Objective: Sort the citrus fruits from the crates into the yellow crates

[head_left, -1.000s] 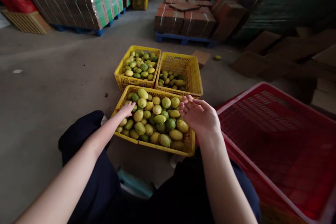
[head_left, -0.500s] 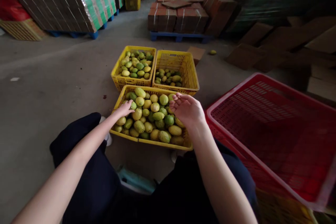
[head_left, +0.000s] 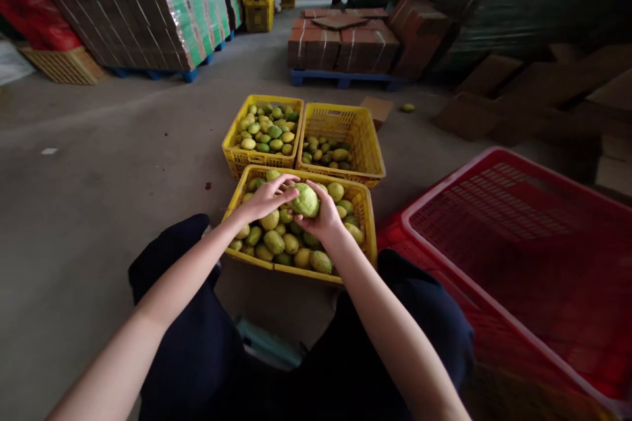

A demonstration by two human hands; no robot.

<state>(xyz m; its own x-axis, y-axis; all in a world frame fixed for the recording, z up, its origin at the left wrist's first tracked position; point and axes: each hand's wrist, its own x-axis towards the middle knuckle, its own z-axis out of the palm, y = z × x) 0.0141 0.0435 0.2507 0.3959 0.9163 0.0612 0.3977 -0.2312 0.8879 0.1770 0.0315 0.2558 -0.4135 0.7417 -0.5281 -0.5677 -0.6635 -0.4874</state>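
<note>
A large yellow-green fruit [head_left: 305,200] is held just above the near yellow crate [head_left: 291,274], which is full of similar green and yellow fruits. My right hand [head_left: 324,216] cups it from below and behind, fingers wrapped round it. From the left, my left hand [head_left: 265,200] closes its fingertips on the fruit's side. Both forearms reach forward over my dark-clothed knees.
Two more yellow crates stand behind: the left one [head_left: 257,159] piled with fruit, the right one [head_left: 371,148] partly filled. A big red crate [head_left: 494,296] sits at my right. Boxes on a blue pallet [head_left: 345,46], wrapped carton stacks [head_left: 148,6] and a loose fruit [head_left: 407,107] lie beyond.
My right hand, open and empty before, has swung left and now holds a large fruit. My left hand has left the pile's left edge and met it on the fruit.
</note>
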